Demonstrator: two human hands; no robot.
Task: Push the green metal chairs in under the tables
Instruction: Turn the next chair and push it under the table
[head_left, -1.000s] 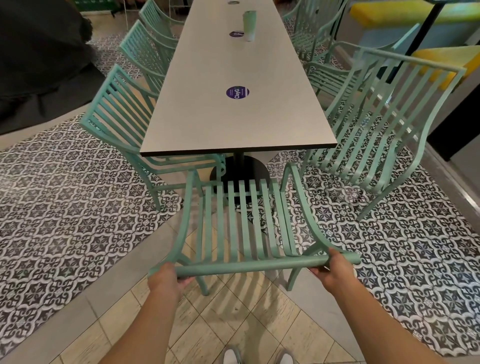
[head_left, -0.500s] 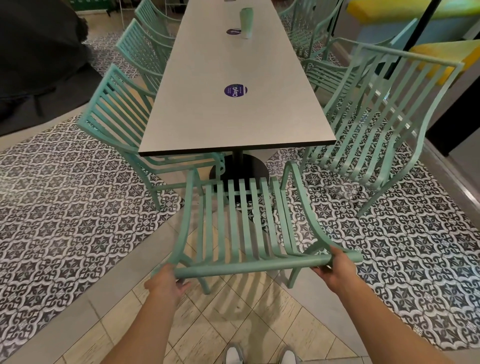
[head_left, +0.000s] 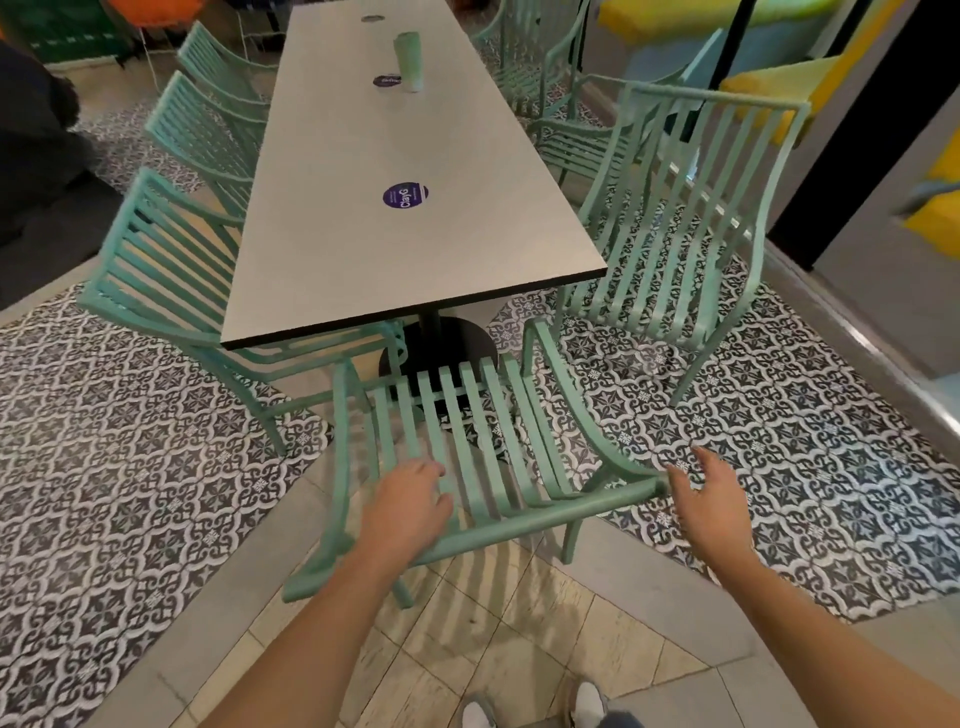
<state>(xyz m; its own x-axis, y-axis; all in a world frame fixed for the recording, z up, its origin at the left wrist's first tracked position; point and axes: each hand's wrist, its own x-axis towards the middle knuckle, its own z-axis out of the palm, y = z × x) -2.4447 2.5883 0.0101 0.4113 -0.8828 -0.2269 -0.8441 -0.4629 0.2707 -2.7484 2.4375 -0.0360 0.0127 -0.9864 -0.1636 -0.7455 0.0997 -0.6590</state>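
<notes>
Chair in hand: the green metal chair stands at the near end of the worktop, seat front just reaching under its edge, back rail toward the person.
Left hand: the left hand lies over the top rail and back slats with fingers relaxed and spread, not curled round anything.
Right hand: the right hand is beside the rail's right end, fingers loose and open; whether it touches the rail cannot be told.
Other chairs: the left side chair sits partly tucked; the right side chair stands out from the worktop.
Handling: likely rigid and fairly heavy; painted tube may be slick.
Where to hold: the top rail, both ends, pushing level so the legs slide on the tiled floor.
</notes>
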